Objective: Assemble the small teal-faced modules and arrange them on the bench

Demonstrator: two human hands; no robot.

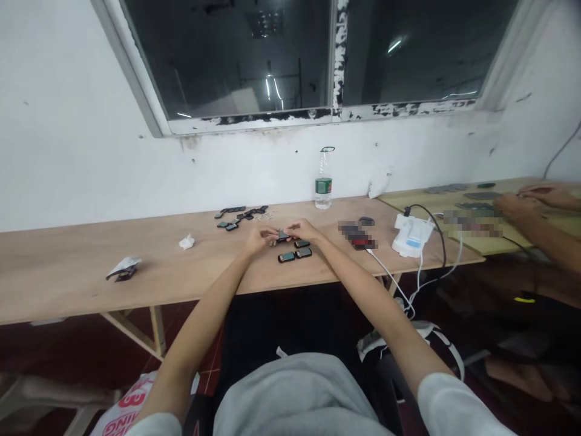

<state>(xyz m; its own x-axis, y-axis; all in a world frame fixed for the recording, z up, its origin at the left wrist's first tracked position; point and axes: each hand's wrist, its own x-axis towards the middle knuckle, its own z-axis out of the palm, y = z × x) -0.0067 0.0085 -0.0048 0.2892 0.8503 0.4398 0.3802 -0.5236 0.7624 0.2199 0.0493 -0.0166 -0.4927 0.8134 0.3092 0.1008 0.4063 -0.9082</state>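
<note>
The left hand (261,240) and right hand (303,230) meet at the middle; their fingers clamp a small black device (283,236). 3 similar devices (303,252) lie at 6 o'clock on the plywood table (91,290).

Makeshift workroom, plywood bench (68,278), white wall (68,151), peeling window frame (338,60)

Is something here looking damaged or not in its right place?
Yes. The window frame is flaking, its white paint gone in patches showing black, and a crumpled white tissue lies by itself on the wooden table.
</note>
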